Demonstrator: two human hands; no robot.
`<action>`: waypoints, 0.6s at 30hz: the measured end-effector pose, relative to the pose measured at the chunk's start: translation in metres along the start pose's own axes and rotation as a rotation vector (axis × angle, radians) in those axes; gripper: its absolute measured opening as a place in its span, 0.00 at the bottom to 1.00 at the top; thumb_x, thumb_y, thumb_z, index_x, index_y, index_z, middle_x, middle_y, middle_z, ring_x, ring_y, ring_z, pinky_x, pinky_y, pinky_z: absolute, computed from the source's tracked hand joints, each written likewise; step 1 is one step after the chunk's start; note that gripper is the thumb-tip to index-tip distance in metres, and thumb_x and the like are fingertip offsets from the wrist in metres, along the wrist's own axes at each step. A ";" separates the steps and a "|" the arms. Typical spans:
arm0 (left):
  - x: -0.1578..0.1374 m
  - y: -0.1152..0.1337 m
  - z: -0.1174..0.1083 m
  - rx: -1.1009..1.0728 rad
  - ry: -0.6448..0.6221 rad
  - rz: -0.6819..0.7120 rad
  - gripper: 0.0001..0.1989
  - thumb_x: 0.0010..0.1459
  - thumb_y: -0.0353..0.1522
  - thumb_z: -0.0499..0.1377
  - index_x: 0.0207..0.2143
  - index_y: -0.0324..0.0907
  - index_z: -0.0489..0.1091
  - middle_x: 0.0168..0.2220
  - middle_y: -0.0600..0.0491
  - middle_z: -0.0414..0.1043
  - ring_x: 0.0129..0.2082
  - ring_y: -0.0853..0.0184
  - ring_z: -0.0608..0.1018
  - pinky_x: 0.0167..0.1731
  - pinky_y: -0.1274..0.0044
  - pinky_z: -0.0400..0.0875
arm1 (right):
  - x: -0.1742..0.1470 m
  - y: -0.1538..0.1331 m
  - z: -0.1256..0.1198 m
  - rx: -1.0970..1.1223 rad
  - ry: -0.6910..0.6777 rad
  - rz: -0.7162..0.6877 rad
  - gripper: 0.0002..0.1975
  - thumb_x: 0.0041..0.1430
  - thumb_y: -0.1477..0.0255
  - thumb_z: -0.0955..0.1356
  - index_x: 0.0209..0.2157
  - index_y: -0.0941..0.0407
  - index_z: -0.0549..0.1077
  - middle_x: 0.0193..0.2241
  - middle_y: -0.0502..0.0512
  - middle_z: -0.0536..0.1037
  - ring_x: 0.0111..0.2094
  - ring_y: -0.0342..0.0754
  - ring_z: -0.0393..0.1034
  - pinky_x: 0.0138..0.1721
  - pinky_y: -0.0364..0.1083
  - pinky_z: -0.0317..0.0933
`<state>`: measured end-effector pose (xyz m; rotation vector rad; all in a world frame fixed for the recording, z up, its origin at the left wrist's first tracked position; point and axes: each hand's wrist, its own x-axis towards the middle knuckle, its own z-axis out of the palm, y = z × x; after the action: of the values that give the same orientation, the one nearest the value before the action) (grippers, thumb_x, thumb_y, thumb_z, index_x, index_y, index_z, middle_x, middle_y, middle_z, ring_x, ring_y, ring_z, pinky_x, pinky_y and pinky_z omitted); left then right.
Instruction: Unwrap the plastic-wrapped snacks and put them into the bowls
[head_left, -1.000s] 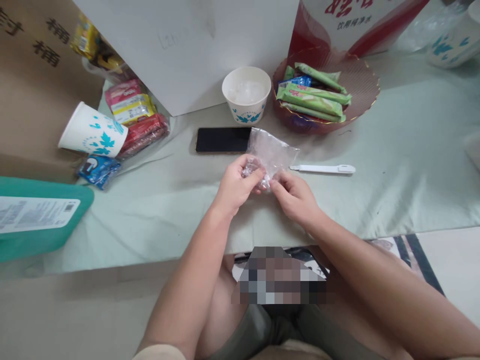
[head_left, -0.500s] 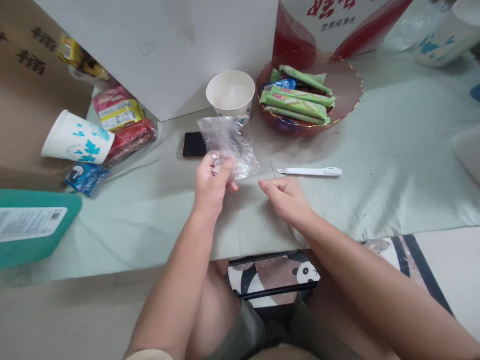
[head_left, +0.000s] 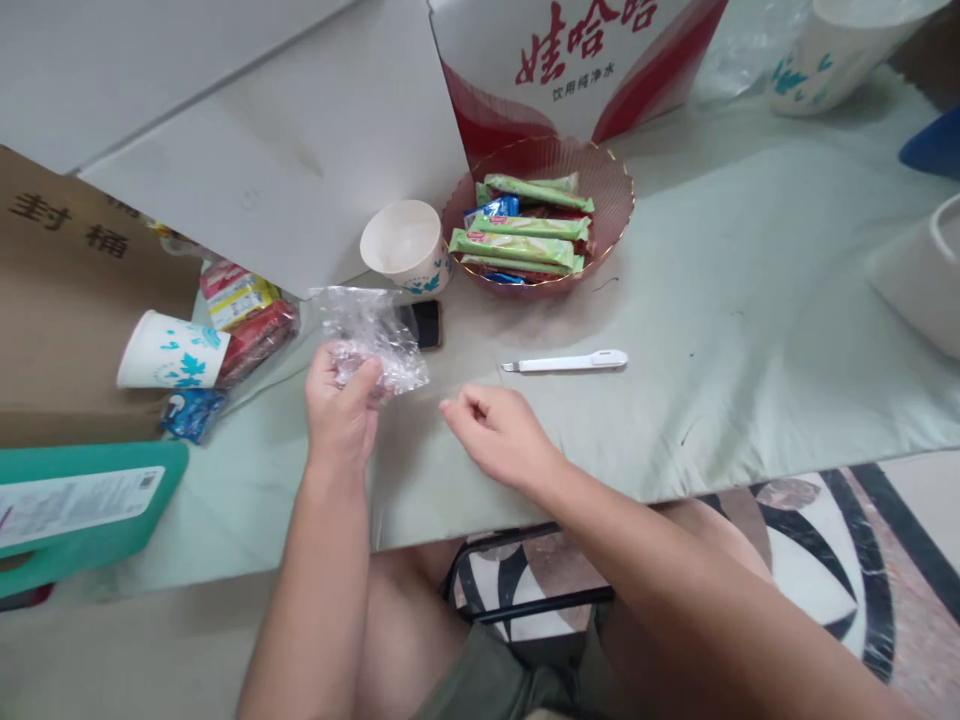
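Note:
My left hand [head_left: 345, 410] is closed around a crumpled clear plastic bag [head_left: 379, 335], its thumb pressed on the film. The bag's upper part sticks out over a black phone [head_left: 429, 325], covering the phone's left side. My right hand [head_left: 491, 430] is curled into a loose fist above the cloth, apart from the bag. Its fingertips are tucked under, so I cannot make out whether it holds anything. Just beyond it lies a white utility knife [head_left: 566, 362], blade end pointing left. A paper cup [head_left: 405, 245] stands behind the phone.
A pinkish bowl [head_left: 615, 235] of green-wrapped snack sticks [head_left: 525, 245] stands beside the cup, before a white-and-red carton [head_left: 570, 70]. Leftward are a tipped paper cup [head_left: 176, 350], snack packets [head_left: 259, 335] and a green container [head_left: 161, 500]. Another cup [head_left: 832, 65] stands far right.
The view has swung, so the table things appear shifted left. My left hand has carried the bag leftward past the phone, uncovering its right side. My right hand stays curled.

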<state>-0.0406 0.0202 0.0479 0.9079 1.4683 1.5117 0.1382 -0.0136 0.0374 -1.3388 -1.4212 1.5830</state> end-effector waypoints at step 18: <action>-0.009 0.034 0.050 0.275 -0.614 -0.244 0.19 0.39 0.39 0.76 0.34 0.46 0.78 0.27 0.53 0.76 0.17 0.70 0.73 0.14 0.79 0.67 | 0.000 0.002 -0.052 0.347 -0.003 -0.145 0.13 0.56 0.74 0.64 0.42 0.52 0.76 0.23 0.45 0.71 0.23 0.42 0.65 0.26 0.42 0.58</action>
<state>0.0059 0.0324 0.0855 1.1766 1.2760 0.7623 0.1874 0.0031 0.0408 -1.0084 -1.1513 1.6438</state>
